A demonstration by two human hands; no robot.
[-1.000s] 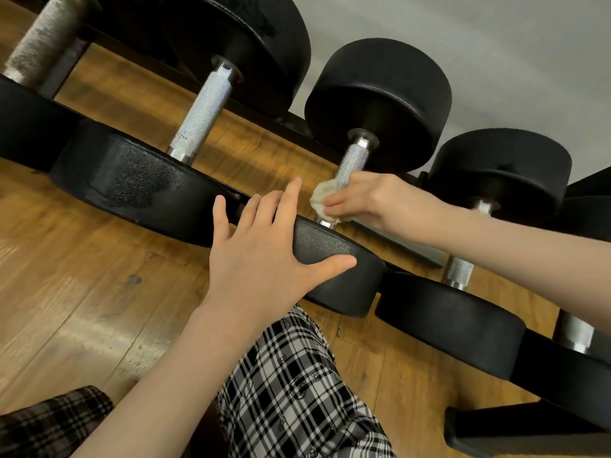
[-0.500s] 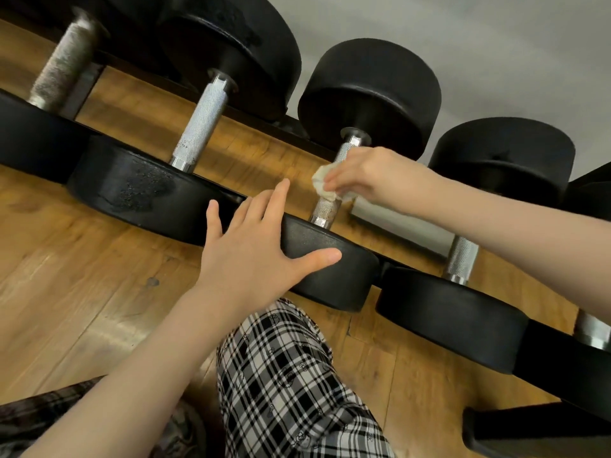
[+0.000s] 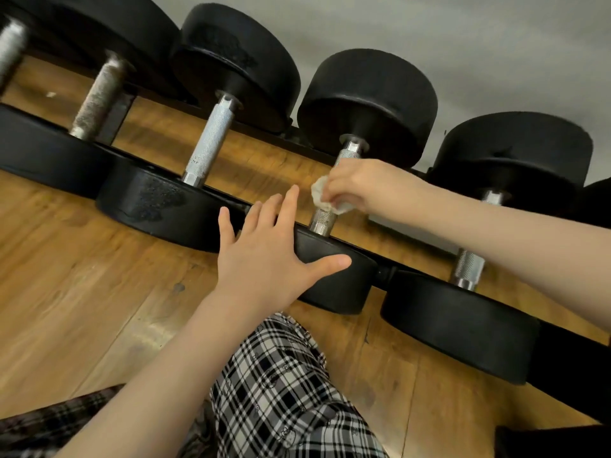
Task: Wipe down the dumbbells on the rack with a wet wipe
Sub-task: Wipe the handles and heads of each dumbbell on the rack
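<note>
Dumbbells are lying side by side in a row on a black rack, their metal handles running from the near black heads to the far ones, with a wooden floor showing beneath and a grey wall rising behind. The right hand is reaching in from the right and pinching a crumpled whitish wet wipe against the knurled handle of one dumbbell in the middle of the row, its fingers curling round the wipe and the bar together. The left hand is resting flat on the near head of that same dumbbell, fingers lying straight and spread over the top edge, thumb stretching out to the right along its face, grasping nothing. Just beside it to the left, another dumbbell's near head is showing a dull, speckled patch on its face, and its bright handle is standing clear of both hands. Further left, a rusty-looking handle is sitting in the row. Checked trousers are covering the person's knee below the left arm.
</note>
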